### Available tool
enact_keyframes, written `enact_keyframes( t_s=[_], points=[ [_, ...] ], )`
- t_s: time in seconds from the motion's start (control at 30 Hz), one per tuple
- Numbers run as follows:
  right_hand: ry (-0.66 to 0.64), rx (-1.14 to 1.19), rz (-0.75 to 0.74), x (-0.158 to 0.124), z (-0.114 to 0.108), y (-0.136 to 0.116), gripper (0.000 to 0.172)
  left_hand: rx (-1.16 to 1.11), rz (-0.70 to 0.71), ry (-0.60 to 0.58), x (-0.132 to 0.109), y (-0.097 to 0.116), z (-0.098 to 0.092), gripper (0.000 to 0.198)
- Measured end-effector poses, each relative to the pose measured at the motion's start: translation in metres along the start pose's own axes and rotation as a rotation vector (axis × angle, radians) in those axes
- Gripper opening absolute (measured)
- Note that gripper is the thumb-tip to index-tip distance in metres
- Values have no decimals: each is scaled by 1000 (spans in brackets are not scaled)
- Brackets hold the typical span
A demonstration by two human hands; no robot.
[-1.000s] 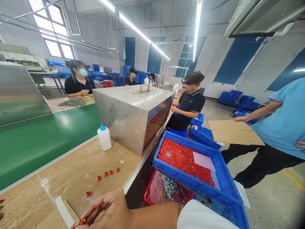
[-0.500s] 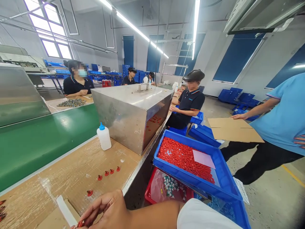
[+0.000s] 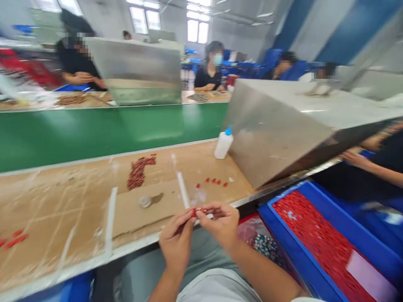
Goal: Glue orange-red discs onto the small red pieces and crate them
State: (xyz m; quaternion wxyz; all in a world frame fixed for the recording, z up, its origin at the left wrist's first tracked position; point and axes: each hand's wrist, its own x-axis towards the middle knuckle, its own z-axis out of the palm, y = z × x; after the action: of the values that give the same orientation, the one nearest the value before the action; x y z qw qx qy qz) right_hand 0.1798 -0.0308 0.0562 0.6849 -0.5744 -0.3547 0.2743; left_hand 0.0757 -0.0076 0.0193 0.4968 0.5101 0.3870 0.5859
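At the table's near edge my left hand [image 3: 176, 235] pinches a small red part [image 3: 193, 212] between thumb and fingers. Beside it, almost touching, my right hand [image 3: 222, 224] closes on another small red piece [image 3: 202, 210]; blur hides its exact shape. Beyond the hands, several small red parts [image 3: 214, 180] stand in a loose row on the brown tabletop [image 3: 201, 163]. A pile of red-and-dark parts [image 3: 138, 171] lies farther left. On a cardboard sheet [image 3: 132, 218] rests a small round clear container [image 3: 145, 202].
A white bottle with a blue cap [image 3: 223, 144] stands by a large metal hood [image 3: 273, 134]. A green conveyor belt [image 3: 110, 126] runs behind the table. At right sits a blue crate [image 3: 317, 268] of red discs. Co-workers sit across the belt and at right.
The view has swung left and down, bringing both my hands and the red pile into sight. My hands now meet at the table edge, each with a small red part.
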Motion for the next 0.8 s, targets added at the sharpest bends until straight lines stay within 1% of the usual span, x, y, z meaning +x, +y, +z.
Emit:
enact_keyframes(
  t_s=[0.1,0.27,0.43,0.6,0.8],
  points=[
    [20,-68,-49,2,4,-3,16,-99,-27,-33,3,5,-2,16],
    [1,-108,-84,3,8,-2,18,-173,14,-13,7,10,-5,17],
    [-4,-102,-103,1,6,1,20,-217,21,-23,7,13,-5,18],
    [-1,-61,-88,0,4,4,20,-238,11,-30,7,14,-4,17],
    [-6,-72,-93,0,6,1,19,-230,35,-31,7,13,-4,17]
  ],
)
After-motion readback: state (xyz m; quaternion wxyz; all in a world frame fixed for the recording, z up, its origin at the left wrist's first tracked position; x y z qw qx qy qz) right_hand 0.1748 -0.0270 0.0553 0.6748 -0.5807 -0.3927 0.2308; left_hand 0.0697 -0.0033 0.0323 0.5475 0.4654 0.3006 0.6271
